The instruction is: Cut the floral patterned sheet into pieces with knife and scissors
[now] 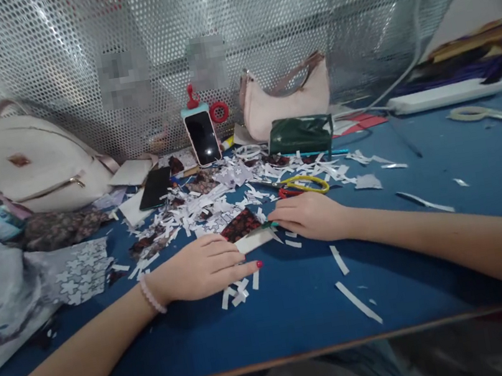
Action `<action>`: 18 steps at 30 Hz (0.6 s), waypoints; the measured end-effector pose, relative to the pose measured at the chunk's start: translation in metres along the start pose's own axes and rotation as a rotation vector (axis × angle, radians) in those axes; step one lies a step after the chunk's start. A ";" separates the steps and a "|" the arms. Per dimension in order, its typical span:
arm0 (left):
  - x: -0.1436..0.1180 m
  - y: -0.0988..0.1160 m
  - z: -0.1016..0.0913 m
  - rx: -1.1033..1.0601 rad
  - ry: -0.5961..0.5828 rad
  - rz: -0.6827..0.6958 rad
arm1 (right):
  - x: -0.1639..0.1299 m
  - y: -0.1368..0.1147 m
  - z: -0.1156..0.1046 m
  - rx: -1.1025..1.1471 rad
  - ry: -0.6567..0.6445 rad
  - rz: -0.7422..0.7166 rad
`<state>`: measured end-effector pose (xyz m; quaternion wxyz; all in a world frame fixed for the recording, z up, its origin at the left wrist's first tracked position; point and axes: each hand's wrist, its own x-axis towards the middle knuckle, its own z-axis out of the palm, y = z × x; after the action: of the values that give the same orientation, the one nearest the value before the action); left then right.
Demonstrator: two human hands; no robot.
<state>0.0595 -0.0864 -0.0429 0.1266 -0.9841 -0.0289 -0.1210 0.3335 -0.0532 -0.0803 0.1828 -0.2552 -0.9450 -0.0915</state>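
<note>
My left hand lies flat with its fingers stretched out, against the left end of a white strip. Just behind the strip is a piece of dark cloth with a red pattern, touching my fingertips. My right hand has its fingers closed on a thin pointed tool with a green part, whose tip reaches over the strip and cloth. The tool's exact kind is unclear. Beyond my right hand rest scissors with yellow and red handles.
White paper scraps litter the blue table. Behind them stand a phone, a pink handbag and a dark green packet. A white backpack is at left; a power strip lies at right.
</note>
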 end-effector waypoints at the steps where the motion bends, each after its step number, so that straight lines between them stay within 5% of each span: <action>1: 0.000 0.000 0.001 0.007 0.002 -0.015 | 0.000 0.000 0.000 0.001 0.004 0.001; 7: -0.002 -0.003 0.010 -0.060 -0.011 -0.259 | 0.001 -0.002 -0.001 0.004 -0.011 0.003; 12: -0.004 -0.007 0.016 -0.169 -0.177 -0.536 | 0.000 0.001 -0.001 -0.083 0.005 -0.027; 18: -0.005 -0.008 0.017 -0.189 -0.218 -0.553 | -0.001 0.006 0.001 -0.090 0.078 0.018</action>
<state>0.0575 -0.0747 -0.0583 -0.0071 -0.9536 -0.2974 -0.0469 0.3370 -0.0481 -0.0814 0.2088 -0.2679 -0.9298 -0.1422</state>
